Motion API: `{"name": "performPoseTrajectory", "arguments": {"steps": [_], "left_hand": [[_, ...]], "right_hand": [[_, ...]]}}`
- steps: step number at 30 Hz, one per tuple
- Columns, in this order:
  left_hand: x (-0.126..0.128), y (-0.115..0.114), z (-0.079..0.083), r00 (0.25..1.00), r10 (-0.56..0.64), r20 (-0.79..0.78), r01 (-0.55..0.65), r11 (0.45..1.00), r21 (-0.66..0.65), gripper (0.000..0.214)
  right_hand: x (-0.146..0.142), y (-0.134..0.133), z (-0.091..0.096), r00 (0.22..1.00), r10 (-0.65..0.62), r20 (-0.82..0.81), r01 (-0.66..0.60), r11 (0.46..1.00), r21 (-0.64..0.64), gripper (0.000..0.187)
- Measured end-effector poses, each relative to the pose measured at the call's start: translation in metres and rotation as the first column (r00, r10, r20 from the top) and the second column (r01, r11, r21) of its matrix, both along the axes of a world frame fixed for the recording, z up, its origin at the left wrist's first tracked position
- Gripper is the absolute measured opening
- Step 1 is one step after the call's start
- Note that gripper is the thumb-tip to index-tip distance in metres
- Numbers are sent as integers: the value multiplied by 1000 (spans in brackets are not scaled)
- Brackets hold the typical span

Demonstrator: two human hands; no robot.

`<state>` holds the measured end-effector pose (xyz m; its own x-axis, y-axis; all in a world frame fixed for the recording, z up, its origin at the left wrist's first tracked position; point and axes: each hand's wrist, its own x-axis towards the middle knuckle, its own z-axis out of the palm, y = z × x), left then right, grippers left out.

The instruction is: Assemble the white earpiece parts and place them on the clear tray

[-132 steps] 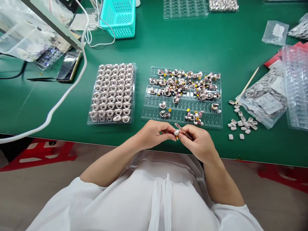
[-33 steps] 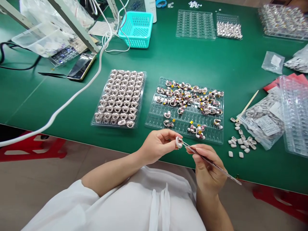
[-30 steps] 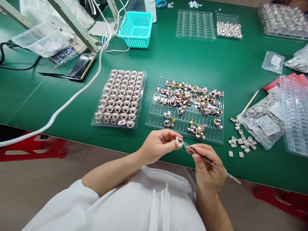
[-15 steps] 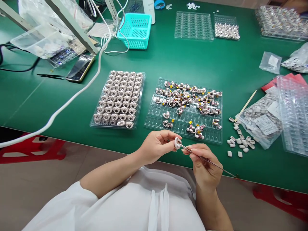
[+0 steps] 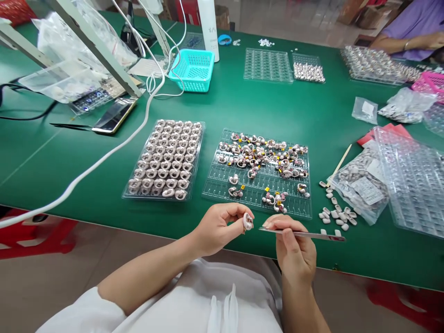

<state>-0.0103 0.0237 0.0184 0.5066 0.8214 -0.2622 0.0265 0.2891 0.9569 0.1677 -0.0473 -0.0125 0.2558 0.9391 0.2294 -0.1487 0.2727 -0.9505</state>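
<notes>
My left hand [image 5: 222, 227] pinches a small pale ring-shaped earbud piece [image 5: 247, 221] between thumb and fingers near the table's front edge. To its right, my right hand [image 5: 294, 245] grips metal tweezers [image 5: 322, 236], held nearly level. Their narrow tip points toward the earbud piece, with a gap between the two. Just beyond my hands lies a clear ribbed tray [image 5: 218, 190] with many similar pieces, some with pink and yellow bits. Left of that, a second clear tray [image 5: 125, 193] holds neat rows of pale ring-shaped pieces [image 5: 168, 159].
Loose pale caps [image 5: 342, 215], a bag of pale parts [image 5: 360, 185] and a clear tray [image 5: 412, 185] lie at right. A white cable [image 5: 104, 159] crosses the left side near a phone [image 5: 116, 115]. Behind stands a turquoise basket [image 5: 192, 69]. A person in purple [image 5: 412, 30] sits far right.
The tweezers have drawn back from the earbud piece and turned flatter, their broad side now showing. The view has tilted up, bringing another person into sight.
</notes>
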Motion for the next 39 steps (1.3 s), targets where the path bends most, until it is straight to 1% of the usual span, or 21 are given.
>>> {"name": "performPoseTrajectory", "arguments": {"steps": [2, 4, 7, 11, 13, 16, 20, 22, 24, 27, 30, 34, 36, 39], "left_hand": [[2, 0, 1, 998, 12, 54, -10, 999, -39, 14], [4, -1, 3, 993, 34, 114, -23, 995, -92, 15], [8, -2, 5, 981, 73, 181, -48, 989, -139, 16], [11, -4, 4, 965, 140, 221, -105, 980, -167, 19], [12, -5, 3, 960, 152, 234, -113, 978, -175, 21], [12, -7, 3, 961, 147, 232, -113, 982, -154, 18], [11, -9, 0, 972, 147, 184, -138, 988, -65, 16], [10, -9, -2, 977, 143, 157, -144, 990, -8, 15], [9, -9, -3, 980, 136, 143, -140, 990, 18, 15], [10, -8, -2, 981, 115, 155, -116, 993, -7, 17], [9, -7, 0, 984, 80, 156, -77, 997, -30, 21], [6, -4, 0, 993, 16, 113, -12, 999, -36, 24], [5, -3, 0, 993, -10, 118, 16, 998, -54, 26], [6, -3, -1, 990, -3, 142, 12, 998, -64, 26]], "right_hand": [[2, 0, 1, 995, -11, 98, 18, 997, -71, 25], [1, 0, 1, 975, 6, 223, 23, 991, -130, 24], [-6, 1, 0, 934, 52, 353, 1, 989, -149, 20], [-14, 6, 1, 924, -12, 383, 51, 994, -92, 16], [-17, 8, 2, 914, -12, 406, 54, 994, -93, 16], [-21, 9, 0, 903, 2, 429, 48, 993, -104, 15], [-25, 11, -3, 918, -10, 397, 46, 996, -80, 15], [-25, 11, -4, 936, 1, 352, 27, 997, -75, 14], [-24, 11, -5, 956, 11, 293, 14, 996, -82, 15], [-23, 10, -6, 976, 0, 219, 20, 996, -87, 16], [-23, 9, -7, 984, -13, 180, 30, 995, -93, 16], [-22, 9, -7, 991, -21, 129, 39, 990, -138, 11], [-22, 9, -6, 994, -19, 111, 37, 986, -162, 9], [-22, 10, -2, 993, -20, 116, 42, 981, -190, 9]]}}
